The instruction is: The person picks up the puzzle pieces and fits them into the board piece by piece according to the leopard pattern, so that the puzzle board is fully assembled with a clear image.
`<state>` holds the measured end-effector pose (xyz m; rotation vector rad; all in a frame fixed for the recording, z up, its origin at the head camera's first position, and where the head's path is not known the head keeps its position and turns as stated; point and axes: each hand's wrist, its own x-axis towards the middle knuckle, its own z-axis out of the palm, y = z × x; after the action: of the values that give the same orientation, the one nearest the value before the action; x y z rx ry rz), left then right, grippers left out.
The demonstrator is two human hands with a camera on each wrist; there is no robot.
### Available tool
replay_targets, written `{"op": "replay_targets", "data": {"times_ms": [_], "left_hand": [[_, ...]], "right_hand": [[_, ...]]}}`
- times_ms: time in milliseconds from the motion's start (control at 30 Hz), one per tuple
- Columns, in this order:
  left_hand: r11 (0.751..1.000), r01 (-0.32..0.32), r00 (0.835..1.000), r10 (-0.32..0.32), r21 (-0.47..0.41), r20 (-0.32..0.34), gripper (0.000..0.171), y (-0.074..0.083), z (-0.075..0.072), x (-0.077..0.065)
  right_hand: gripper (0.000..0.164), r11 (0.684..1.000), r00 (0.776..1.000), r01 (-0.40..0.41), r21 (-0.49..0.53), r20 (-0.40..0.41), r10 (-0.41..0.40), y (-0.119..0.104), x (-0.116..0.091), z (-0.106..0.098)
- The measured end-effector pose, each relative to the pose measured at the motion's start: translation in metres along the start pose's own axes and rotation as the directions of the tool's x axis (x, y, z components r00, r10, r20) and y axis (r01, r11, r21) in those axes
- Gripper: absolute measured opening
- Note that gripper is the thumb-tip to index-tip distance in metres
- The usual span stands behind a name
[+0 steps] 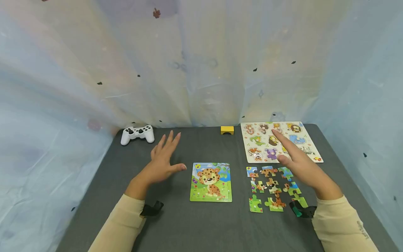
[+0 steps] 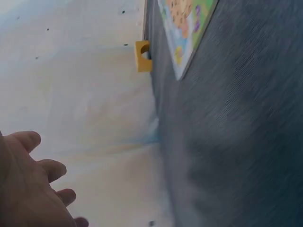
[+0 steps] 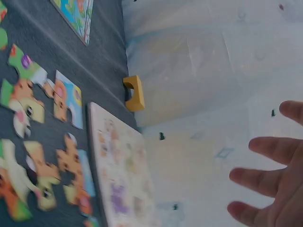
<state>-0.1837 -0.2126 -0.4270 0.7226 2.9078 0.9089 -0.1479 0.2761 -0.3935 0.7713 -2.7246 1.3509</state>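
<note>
My left hand point(image 1: 161, 162) hovers over the table with its fingers spread, holding nothing. To its right lies a square puzzle board point(image 1: 211, 182) with a spotted leopard cub picture. My right hand point(image 1: 299, 164) is raised with straight fingers, also holding nothing; it overlaps the animal peg puzzle board point(image 1: 256, 140) in the head view. Below that board, loose jigsaw pieces point(image 1: 255, 204) are laid out in rough rows, showing parts of a similar leopard. In the right wrist view the same jigsaw pieces point(image 3: 68, 99) lie apart from the outstretched fingers point(image 3: 272, 146).
A white game controller point(image 1: 137, 134) sits at the table's back left. Near the back edge stands a yellow arch block point(image 1: 227, 130). A patterned curtain point(image 1: 201, 70) hangs behind the grey table point(image 1: 207, 227) and at both sides.
</note>
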Motion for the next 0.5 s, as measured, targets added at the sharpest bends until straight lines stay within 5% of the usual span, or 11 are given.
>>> {"op": "replay_targets", "data": {"times_ms": [233,500], "left_hand": [[0.976,0.031,0.999,-0.035,-0.215,-0.013,0.120,-0.024,0.032,-0.003],[0.893,0.034,0.999,-0.038,-0.449,0.002,0.111,-0.047,0.073,-0.004]], "right_hand": [[0.068,0.963,0.994,0.103,0.248,-0.071,-0.088,0.031,-0.010,0.030],[0.060,0.922,0.990,0.106,0.372,-0.124,-0.063,0.075,-0.014,0.069]]}}
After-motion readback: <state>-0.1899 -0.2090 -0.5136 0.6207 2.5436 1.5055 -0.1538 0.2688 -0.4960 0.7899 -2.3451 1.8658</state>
